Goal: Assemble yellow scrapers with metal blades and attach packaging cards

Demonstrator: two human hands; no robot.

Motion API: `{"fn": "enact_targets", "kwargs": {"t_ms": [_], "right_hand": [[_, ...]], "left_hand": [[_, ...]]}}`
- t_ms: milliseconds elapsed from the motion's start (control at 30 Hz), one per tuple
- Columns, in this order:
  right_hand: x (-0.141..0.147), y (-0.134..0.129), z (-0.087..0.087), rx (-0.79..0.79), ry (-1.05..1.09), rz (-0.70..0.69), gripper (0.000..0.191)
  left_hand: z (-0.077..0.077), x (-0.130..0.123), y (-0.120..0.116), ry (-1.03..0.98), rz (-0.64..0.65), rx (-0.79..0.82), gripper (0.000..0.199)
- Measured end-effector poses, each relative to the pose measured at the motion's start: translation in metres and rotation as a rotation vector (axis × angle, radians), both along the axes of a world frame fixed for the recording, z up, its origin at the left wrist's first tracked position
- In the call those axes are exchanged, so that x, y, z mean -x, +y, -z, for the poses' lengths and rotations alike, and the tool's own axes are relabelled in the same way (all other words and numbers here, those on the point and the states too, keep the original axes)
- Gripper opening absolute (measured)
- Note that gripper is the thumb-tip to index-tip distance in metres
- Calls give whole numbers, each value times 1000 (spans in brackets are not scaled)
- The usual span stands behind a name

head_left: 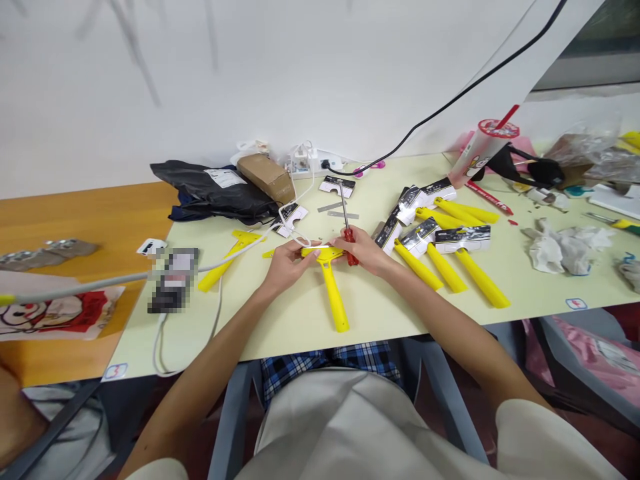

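Note:
My left hand (286, 269) is closed around one end of a yellow scraper's head; the scraper's handle (334, 300) points toward me over the table. In my right hand (367, 253) is a screwdriver (352, 256) with a red handle, its metal shaft pointing up and away from the scraper. The right fingers are also close to the scraper's other end; whether they touch it I cannot tell. Beyond my hands lie two thin metal blades (344, 215) and a black-and-white card (337, 187). Another yellow scraper (220, 268) lies to the left.
Several yellow scrapers (483, 280) with black-and-white covers lie at right. Behind are a black plastic bag (215, 193), a brown box (267, 177) and a power strip (320, 164). A cup (475, 157) stands back right. A white cable (240, 248) crosses the left side, near a pixelated object (173, 280).

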State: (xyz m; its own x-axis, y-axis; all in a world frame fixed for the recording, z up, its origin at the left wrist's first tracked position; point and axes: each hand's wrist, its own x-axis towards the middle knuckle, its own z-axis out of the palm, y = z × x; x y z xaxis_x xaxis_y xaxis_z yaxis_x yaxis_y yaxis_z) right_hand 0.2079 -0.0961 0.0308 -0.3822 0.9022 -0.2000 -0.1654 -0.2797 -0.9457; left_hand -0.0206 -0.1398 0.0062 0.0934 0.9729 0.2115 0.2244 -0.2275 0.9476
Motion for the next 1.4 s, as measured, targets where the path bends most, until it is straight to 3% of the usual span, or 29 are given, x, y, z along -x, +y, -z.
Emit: {"fn": "enact_targets", "kwargs": {"t_ms": [400,567,767,900,1100,1400], "right_hand": [[-1,-5,-9,1,35,-55,73],[0,-6,-13,-6,16,-39,70],[-4,-2,-10,-40,-19,11,62],[-6,2,-6,-118,-80,53,60],[-8,3,-9,-144,-91,2,60],[-10,1,-17,-159,-136,-69,55]], "left_hand": [[-3,1,-2,-139,48,82,45],[-2,1,-1,-167,79,139,48],[-12,-3,0,-231,81,217,54],[-14,-3,2,-237,43,363,61],[-9,-3,4,-318,19,540,59],[-17,-2,-3,-319,44,506,64]]}}
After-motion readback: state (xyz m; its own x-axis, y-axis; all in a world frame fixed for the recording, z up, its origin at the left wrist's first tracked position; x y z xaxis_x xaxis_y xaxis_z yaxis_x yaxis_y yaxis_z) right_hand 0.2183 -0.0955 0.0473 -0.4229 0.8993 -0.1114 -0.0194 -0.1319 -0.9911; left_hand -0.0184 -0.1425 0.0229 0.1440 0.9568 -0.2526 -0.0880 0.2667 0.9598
